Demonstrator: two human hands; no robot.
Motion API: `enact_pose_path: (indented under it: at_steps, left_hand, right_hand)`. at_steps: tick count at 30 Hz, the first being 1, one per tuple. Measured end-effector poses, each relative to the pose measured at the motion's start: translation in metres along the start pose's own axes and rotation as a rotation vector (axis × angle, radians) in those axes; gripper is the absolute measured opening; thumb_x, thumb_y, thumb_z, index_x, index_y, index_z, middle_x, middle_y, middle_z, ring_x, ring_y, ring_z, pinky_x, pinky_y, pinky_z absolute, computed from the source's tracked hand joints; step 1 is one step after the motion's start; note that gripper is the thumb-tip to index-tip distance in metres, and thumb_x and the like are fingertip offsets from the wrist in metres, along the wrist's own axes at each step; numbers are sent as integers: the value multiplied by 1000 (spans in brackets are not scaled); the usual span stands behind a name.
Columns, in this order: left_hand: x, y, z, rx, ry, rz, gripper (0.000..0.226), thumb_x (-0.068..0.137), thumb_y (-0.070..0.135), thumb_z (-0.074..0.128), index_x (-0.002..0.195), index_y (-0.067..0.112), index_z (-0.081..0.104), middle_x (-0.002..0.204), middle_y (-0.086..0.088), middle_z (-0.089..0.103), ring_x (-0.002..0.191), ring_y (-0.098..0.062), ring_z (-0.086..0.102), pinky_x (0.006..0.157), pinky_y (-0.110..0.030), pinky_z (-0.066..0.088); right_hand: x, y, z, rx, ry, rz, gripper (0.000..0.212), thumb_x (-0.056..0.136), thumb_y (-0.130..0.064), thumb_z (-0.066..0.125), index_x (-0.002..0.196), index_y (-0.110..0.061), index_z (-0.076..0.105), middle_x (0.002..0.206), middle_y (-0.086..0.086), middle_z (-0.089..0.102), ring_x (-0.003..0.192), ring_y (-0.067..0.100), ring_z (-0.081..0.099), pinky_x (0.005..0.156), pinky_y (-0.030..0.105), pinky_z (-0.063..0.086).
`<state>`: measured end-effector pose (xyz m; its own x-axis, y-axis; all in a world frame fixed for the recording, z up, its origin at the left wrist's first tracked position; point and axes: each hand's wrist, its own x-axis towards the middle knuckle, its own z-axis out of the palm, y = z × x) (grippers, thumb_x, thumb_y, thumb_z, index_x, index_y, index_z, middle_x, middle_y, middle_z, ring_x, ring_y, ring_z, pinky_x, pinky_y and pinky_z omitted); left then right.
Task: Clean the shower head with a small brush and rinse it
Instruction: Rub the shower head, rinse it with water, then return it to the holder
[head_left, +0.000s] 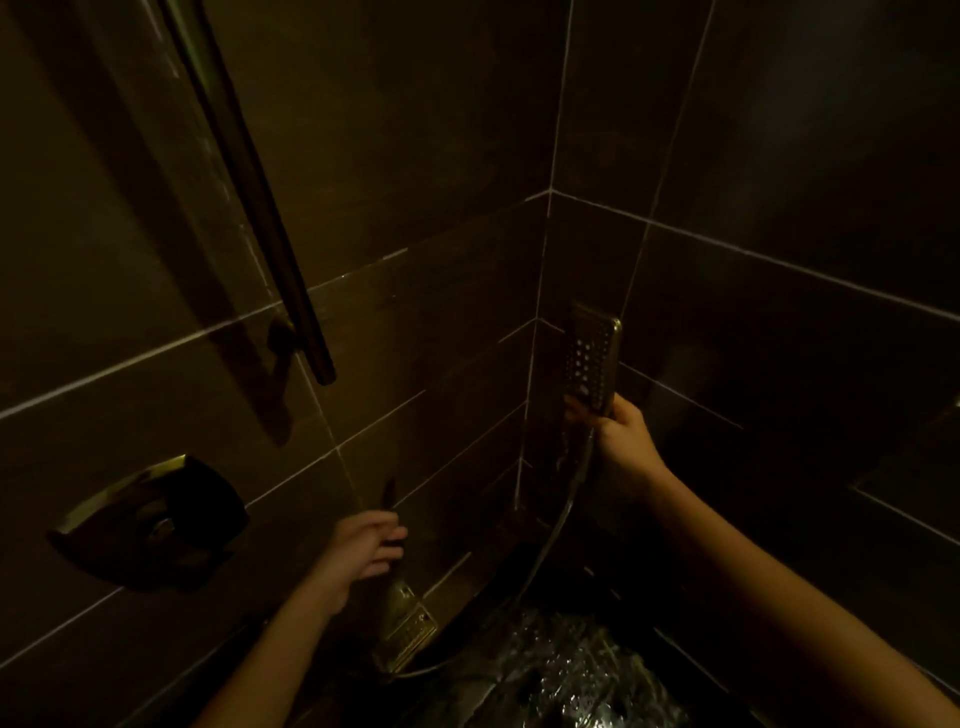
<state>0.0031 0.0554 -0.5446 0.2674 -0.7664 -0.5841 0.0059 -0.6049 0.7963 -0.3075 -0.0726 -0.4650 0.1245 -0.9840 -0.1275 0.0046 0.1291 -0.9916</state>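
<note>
We see the shower head (592, 358) in the right part of the scene, close to the corner where two tiled walls meet. It is a flat rectangular head, held upright, and its face with rows of small nozzles turns toward us and a little to the left. The right hand (621, 439) grasps it from below, at the handle, with the fingers wrapped around it. A thin metal hose (558, 525) hangs down from under this hand and bends to the left, toward a small brass fitting (408, 626) low on the wall.

The left hand (366, 551) is lower and more to the left, just above this fitting. Its fingers are loosely spread and point to the right. A thin dark object (389, 501) stands up behind the fingers; it may be the brush, but the light is too weak, so we cannot tell what it is or whether the hand really grips it.

Below, between the two forearms, the wet floor (561, 670) shines with water.

On the left wall (156, 374) there is a dark square control plate (150, 525) with a metal edge. Above it a long metal bar (249, 192) runs down the wall at a slant and ends at a small bracket. The whole room is very dark, with brown tiles and pale grout lines.
</note>
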Motion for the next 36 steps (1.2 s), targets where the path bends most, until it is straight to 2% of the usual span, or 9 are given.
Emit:
enact_pose_path:
  at_steps: [5,13,18,20,24,29,31,33,36]
  left_hand:
    - [-20,69,68,197,-226,193,23,99,25,54,121,24,60,115,1,70,102,-19,69,87,-34,55]
    - [-35,147,147,288,-384,386,34,97,20,57,132,20,55,123,1,65,108,-15,64,91,-32,50]
    - [-39,163,178,282,-425,439,18,96,18,59,108,31,63,123,-4,66,107,-16,65,98,-40,50]
    - [-40,167,186,272,-436,457,21,94,18,62,108,33,62,119,-2,68,108,-18,66,99,-43,51]
    - [-44,178,198,213,-386,516,28,93,10,63,119,20,62,113,-1,69,108,-20,67,95,-42,55]
    - [-50,191,199,165,-288,596,25,90,5,64,100,27,67,103,-5,70,97,-25,67,90,-54,54]
    - [-56,199,193,153,-281,617,25,91,7,63,103,29,67,106,-3,69,102,-22,67,89,-46,58]
    - [-61,208,187,120,-276,647,23,93,5,61,110,20,66,101,-1,69,93,-14,68,77,-30,59]
    - [-70,229,173,83,-238,692,24,94,9,61,116,17,66,106,-3,70,95,-19,70,75,-27,58]
  right_hand:
    - [7,-17,-20,107,-3,-13,30,99,0,51,113,-22,66,125,6,69,116,23,66,99,40,52]
    - [13,-52,-39,247,-113,-21,37,95,13,43,120,-3,64,116,12,72,105,25,70,90,36,55]
    - [17,-74,-46,287,-188,-22,33,97,8,44,122,0,64,122,17,70,109,27,68,95,38,53]
    - [17,-84,-47,307,-222,-25,32,97,7,45,119,-2,66,120,16,72,110,28,68,95,40,52]
    - [21,-103,-48,307,-262,-26,31,97,6,46,118,-4,66,118,13,74,114,27,69,93,37,54]
    - [25,-126,-45,278,-274,-90,28,98,5,49,120,-5,64,117,13,73,111,26,71,99,39,53]
    - [26,-138,-42,208,-281,-130,29,100,1,50,124,-6,63,120,13,72,113,26,70,96,37,56]
    - [30,-148,-39,134,-278,-150,29,100,-2,53,127,-7,62,122,13,70,114,25,69,93,37,58]
    - [38,-163,-31,33,-288,-173,26,97,-9,61,123,-11,66,116,11,70,109,23,69,90,38,59]
